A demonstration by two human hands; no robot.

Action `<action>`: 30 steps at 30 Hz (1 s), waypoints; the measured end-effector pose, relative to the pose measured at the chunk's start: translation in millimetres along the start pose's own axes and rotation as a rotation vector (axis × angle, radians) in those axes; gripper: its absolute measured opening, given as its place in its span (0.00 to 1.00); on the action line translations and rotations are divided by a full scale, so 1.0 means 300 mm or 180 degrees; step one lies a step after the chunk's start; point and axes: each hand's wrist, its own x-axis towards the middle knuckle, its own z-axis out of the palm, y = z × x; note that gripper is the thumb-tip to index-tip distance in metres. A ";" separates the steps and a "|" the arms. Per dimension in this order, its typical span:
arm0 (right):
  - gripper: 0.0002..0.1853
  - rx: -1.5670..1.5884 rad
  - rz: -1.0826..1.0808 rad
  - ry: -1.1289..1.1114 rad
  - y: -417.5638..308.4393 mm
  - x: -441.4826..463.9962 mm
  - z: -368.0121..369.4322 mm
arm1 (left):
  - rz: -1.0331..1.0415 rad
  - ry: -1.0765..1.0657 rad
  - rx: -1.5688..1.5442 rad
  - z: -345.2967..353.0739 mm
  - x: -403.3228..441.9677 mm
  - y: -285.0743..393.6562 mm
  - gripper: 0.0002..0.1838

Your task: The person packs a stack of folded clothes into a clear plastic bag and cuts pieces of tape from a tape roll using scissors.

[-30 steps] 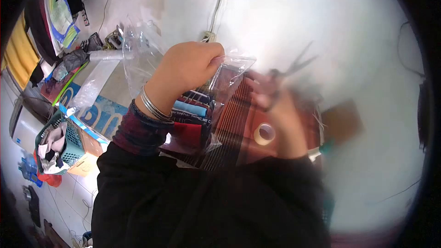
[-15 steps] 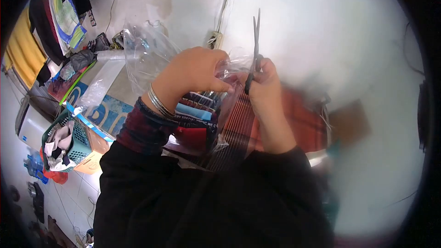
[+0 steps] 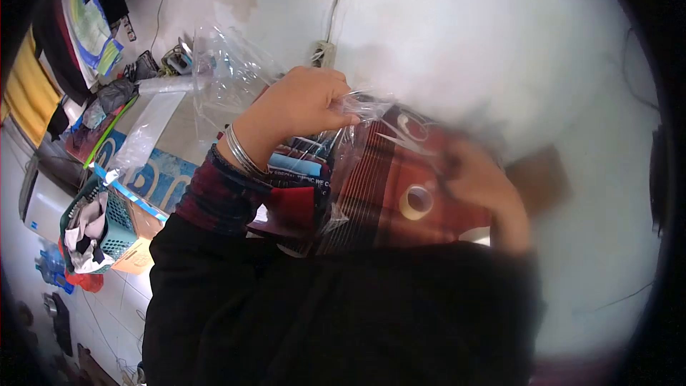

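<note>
The right hand (image 3: pixel 477 177) has swung away from the clear plastic bag (image 3: pixel 366 105), where half a second ago it held the scissors upright beside the plastic; it is now a blur over the right part of the red-brown counter (image 3: pixel 454 225), and I cannot tell how far its grip is open or whether the scissors are in it; the left hand (image 3: pixel 300 104) keeps its grip closed, thumb and fingers pinching the bag's bunched edge, so the plastic seems to depend on that hand alone; folded garments (image 3: pixel 296 165) lie below the left wrist; the tape roll (image 3: pixel 409 208), hidden then, shows again between the hands.
</note>
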 end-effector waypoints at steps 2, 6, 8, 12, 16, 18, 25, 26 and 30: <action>0.29 0.0042 -0.0162 0.0028 0.032 0.035 0.021 | 0.0030 0.0076 -0.0007 0.018 -0.002 -0.013 0.16; 0.29 -0.0118 -0.0229 -0.0230 -0.039 0.090 -0.020 | 0.0146 0.0247 0.0121 0.021 -0.003 -0.015 0.13; 0.29 -0.0308 -0.0299 -0.0240 -0.060 0.120 -0.023 | 0.0138 0.0220 0.0144 0.009 -0.005 -0.008 0.13; 0.29 -0.0289 -0.0252 -0.0327 -0.077 0.173 0.005 | 0.0180 0.0204 0.0144 0.007 -0.006 0.002 0.12; 0.28 0.0043 -0.0344 -0.0233 -0.075 0.201 0.018 | 0.0239 0.0245 0.0078 0.009 -0.009 -0.006 0.11; 0.29 -0.0104 -0.0223 -0.0323 -0.098 0.200 -0.005 | 0.0291 0.0239 0.0184 0.009 -0.007 -0.008 0.10; 0.31 -0.0334 -0.0712 -0.0071 -0.035 0.207 0.029 | 0.0279 0.0133 0.0100 0.011 0.005 -0.013 0.10; 0.31 -0.0330 -0.0710 -0.0075 -0.029 0.212 0.038 | 0.0331 0.0174 0.0106 0.014 0.007 -0.016 0.10; 0.31 -0.0278 -0.0753 -0.0201 -0.069 0.221 0.041 | 0.0459 0.0201 0.0042 0.016 0.013 -0.002 0.09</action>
